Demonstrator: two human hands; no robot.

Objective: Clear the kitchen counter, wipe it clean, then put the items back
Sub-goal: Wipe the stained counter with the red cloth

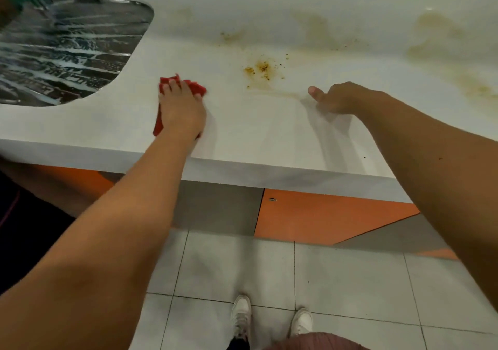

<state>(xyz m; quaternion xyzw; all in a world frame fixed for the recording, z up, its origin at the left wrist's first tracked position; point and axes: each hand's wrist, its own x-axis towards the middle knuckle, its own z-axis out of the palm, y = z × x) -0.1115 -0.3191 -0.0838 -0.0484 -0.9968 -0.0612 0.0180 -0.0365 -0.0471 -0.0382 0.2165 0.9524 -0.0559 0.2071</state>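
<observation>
Cloth [198, 88] flat under left hand [180, 109], grip spread; right hand [339, 99] curled, empty, on surface [256, 134]. Best sweep with firm pressure into brown stains [260, 69], centre frame.

The white desk [269, 123] looked smooth with a faint satin sheen, dulled by dried yellow-brown stains [260, 69] with gritty specks. The crumpled red cloth [195, 86] was soft, matt fabric. The ribbed steel sink drainer [67, 53] shone, wet and streaked with white suds. Below, the orange cabinet panels [323, 215] seemed matt laminate, and the pale grey floor tiles [336, 282] were smooth, lightly glossy ceramic.
</observation>
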